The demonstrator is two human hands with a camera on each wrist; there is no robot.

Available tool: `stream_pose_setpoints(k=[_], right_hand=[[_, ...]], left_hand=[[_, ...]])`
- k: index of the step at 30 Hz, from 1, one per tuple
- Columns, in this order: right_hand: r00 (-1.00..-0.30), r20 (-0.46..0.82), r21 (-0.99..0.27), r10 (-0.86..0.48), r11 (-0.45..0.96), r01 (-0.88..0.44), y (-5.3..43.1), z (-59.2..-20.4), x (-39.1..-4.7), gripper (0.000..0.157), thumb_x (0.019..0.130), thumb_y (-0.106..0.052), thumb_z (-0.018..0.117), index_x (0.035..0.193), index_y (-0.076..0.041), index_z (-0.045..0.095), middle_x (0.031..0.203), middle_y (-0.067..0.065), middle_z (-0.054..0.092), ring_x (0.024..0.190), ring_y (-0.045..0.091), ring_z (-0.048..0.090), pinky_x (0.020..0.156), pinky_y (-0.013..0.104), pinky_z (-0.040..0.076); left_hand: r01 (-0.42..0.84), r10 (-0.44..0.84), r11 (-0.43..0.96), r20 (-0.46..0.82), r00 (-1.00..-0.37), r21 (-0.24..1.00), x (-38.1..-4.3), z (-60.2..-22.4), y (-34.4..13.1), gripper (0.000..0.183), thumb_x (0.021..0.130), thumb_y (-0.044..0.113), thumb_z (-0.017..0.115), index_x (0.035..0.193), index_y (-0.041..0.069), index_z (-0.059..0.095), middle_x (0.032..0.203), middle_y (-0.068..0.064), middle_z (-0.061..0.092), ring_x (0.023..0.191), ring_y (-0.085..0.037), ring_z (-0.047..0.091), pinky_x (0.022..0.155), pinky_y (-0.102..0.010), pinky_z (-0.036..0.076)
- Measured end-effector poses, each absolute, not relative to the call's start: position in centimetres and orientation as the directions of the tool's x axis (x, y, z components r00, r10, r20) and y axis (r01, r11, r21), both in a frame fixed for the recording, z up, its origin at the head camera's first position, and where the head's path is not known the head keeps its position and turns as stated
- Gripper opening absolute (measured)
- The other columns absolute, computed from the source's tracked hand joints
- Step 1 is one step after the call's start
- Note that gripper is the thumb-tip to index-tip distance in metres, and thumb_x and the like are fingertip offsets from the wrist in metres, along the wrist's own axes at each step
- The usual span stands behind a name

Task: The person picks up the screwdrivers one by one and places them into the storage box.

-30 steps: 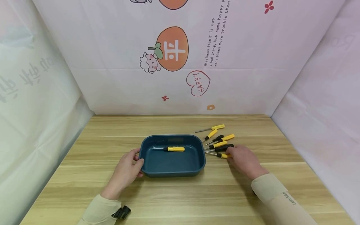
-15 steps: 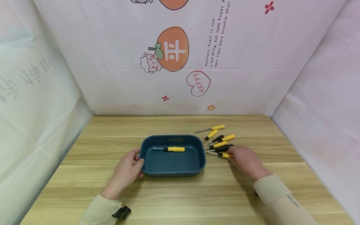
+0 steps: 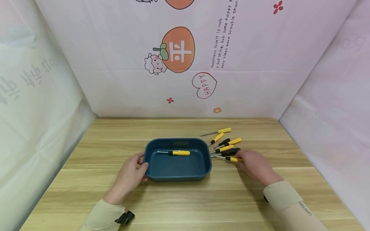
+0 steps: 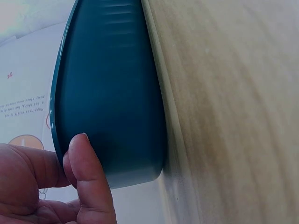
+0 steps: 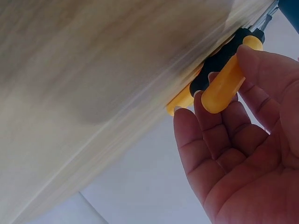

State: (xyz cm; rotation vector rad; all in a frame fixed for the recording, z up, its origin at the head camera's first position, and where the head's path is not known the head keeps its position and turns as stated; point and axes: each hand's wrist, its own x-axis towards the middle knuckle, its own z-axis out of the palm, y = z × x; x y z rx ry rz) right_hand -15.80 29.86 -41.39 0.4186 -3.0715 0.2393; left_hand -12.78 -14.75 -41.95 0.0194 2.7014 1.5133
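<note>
A dark blue rectangular tray (image 3: 177,178) stands on the wooden table, with one yellow-handled screwdriver (image 3: 181,153) lying inside it. My left hand (image 3: 130,173) grips the tray's left end; in the left wrist view the thumb lies against its outer wall (image 4: 112,93). To the right of the tray, my right hand (image 3: 255,165) pinches the yellow handle of another screwdriver (image 5: 224,86) between thumb and fingers. Its shaft points left, toward the tray. A black-handled screwdriver (image 3: 230,152) lies right behind it.
Several more screwdrivers lie in a loose group behind the right hand, among them a yellow one (image 3: 224,130) farthest back and a small black one (image 3: 224,141). Some tips reach close to the tray's right wall. A printed white sheet (image 3: 245,93) hangs behind the table (image 3: 130,128).
My right hand has shifted slightly right, drawing the pinched screwdriver a little away from the tray. The left hand and the tray hold still.
</note>
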Motion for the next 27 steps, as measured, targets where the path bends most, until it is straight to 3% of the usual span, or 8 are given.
stream_pose_setpoints(k=[27], right_hand=[[-0.954, 0.099, -0.163, -0.282, 0.942, -0.295, 29.62, -40.85, -16.04, 0.011, 0.098, -0.015, 0.071, 0.107, -0.010, 0.074, 0.097, 0.007, 0.075, 0.085, 0.025, 0.069, 0.077, 0.051, 0.061]], left_hand=[[-0.017, 0.040, 0.504, -0.042, -0.998, 0.864, -12.80, -41.90, -14.83, 0.051, 0.104, 0.010, 0.057, 0.151, -0.006, 0.045, 0.113, -0.019, 0.057, 0.059, -0.016, 0.067, 0.057, -0.030, 0.062]])
